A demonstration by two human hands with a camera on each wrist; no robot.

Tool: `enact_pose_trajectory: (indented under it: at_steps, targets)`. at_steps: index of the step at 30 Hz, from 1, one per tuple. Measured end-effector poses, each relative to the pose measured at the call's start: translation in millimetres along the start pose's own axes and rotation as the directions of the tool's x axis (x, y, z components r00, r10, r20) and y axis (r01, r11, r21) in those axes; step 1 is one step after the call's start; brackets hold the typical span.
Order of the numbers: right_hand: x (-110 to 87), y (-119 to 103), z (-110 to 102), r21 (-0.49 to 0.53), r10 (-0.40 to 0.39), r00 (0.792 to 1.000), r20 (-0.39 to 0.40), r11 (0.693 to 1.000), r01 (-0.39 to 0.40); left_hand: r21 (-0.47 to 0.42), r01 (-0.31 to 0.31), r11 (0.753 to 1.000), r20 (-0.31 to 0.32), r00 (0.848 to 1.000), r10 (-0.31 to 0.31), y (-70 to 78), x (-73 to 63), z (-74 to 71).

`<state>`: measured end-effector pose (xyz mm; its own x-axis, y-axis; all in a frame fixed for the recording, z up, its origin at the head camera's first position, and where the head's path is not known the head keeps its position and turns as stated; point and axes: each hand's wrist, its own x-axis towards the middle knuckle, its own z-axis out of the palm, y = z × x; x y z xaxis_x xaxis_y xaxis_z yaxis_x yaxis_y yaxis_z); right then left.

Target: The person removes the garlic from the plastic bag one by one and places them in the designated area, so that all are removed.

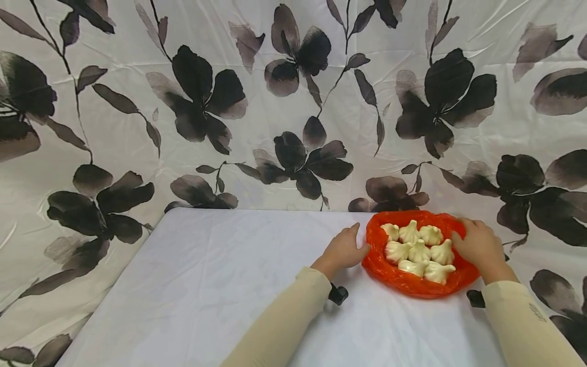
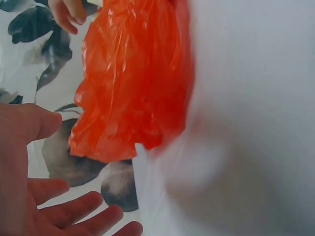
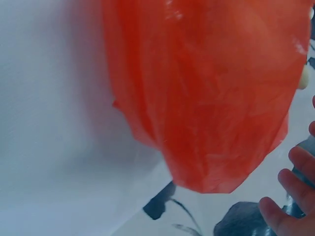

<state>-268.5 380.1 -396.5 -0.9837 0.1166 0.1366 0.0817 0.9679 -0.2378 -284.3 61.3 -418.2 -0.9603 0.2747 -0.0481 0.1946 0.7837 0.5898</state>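
Note:
A red plastic bag (image 1: 394,283) lies spread with its mouth wide at the right of the white table. Several pale garlic bulbs (image 1: 419,251) sit grouped inside it. Beside the bag's left rim is my left hand (image 1: 343,248), its fingers spread and holding nothing; the left wrist view shows a gap between this hand (image 2: 74,211) and the bag (image 2: 138,83). My right hand (image 1: 480,247) is at the bag's right rim. In the right wrist view its fingers (image 3: 295,189) are spread apart, clear of the red plastic (image 3: 206,108).
The white table (image 1: 206,285) stretches left of the bag. Behind it hangs a white cloth (image 1: 257,193) printed with dark flowers. The bag lies close to the table's back and right edges. A dark strap piece (image 1: 338,294) shows at the left wrist.

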Motion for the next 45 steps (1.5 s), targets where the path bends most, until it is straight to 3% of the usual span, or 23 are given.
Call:
enact_pose_trajectory:
  at_steps: [11,25,31,39,45]
  targets:
    - [-2.8,13,2,0.073,0.106,0.994,0.016,0.992,-0.107,-0.110,0.056,0.992,0.012,0.998,-0.055,8.2,-1.9,15.1]
    - [-6.2,28,7,0.105,0.170,0.984,0.053,0.979,-0.175,-0.306,-0.003,0.952,-0.073,0.997,-0.020,13.8,3.1,32.3]
    - [-11.1,30,14,0.104,0.152,0.988,0.028,0.983,-0.154,-0.324,-0.037,0.945,-0.119,0.993,-0.002,13.5,4.7,38.5]
    - [-11.4,25,15,0.149,0.227,0.973,0.050,0.961,-0.232,-0.295,-0.117,0.948,-0.207,0.977,0.056,12.3,5.2,41.8]
    - [-12.4,22,14,0.181,0.231,0.973,0.031,0.956,-0.232,-0.323,-0.079,0.943,-0.187,0.982,0.018,12.0,2.9,36.4]
